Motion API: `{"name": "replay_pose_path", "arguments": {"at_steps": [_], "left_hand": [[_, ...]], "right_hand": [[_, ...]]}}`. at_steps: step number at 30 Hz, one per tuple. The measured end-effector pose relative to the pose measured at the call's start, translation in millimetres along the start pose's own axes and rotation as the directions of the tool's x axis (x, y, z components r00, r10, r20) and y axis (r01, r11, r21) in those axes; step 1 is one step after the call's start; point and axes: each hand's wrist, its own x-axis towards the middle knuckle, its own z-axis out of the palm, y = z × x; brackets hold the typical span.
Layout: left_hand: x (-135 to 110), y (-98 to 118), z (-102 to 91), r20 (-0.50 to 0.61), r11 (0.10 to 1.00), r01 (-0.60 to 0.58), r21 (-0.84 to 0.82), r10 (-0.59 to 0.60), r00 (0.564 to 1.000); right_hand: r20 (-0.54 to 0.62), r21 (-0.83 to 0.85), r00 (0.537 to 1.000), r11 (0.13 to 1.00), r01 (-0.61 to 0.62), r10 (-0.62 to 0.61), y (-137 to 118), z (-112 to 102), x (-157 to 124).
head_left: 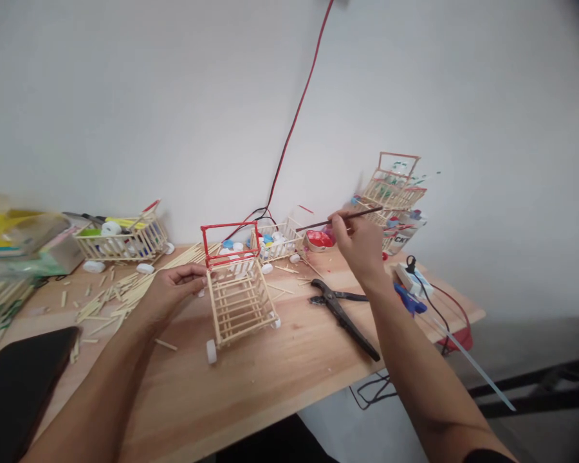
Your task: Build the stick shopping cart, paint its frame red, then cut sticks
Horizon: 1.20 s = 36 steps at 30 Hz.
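Observation:
A small wooden-stick cart with a red handle frame and white wheels stands on the wooden table. My left hand grips its left side, fingers curled on the top rail. My right hand pinches a thin paintbrush, raised over the table's back right. The brush tip points left toward a small dish of red paint.
Black pliers lie right of the cart. Loose sticks are strewn at left. Other stick carts and a tray of bottle caps line the wall. A dark tablet lies front left; a power strip sits at right.

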Motion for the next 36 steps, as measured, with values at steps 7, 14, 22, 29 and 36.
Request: {"name": "replay_pose_path", "arguments": {"at_steps": [7,14,22,29,36], "left_hand": [[0,-2,-0.3,0.007,1.0,0.001,-0.016,-0.001,1.0],[2,-4,-1.8,-0.012,0.998,0.052,-0.016,-0.053,0.999],[1,-2,-0.2,-0.008,0.997,0.061,-0.047,-0.062,0.998],[2,-4,-0.7,-0.028,0.997,0.064,-0.033,-0.065,0.997],[0,-2,1.0,-0.032,0.997,0.066,-0.044,-0.068,0.997]], "right_hand": [[-0.029,-0.313,0.99,0.939,-0.143,0.141,49,-9,16],[0.23,-0.485,0.921,0.857,-0.171,0.314,87,36,13],[0.313,-0.453,0.901,0.881,-0.136,0.3,98,39,9],[0.283,-0.423,0.923,0.898,-0.124,0.26,100,27,4],[0.265,-0.372,0.929,0.916,-0.147,0.257,100,10,-1]]}}
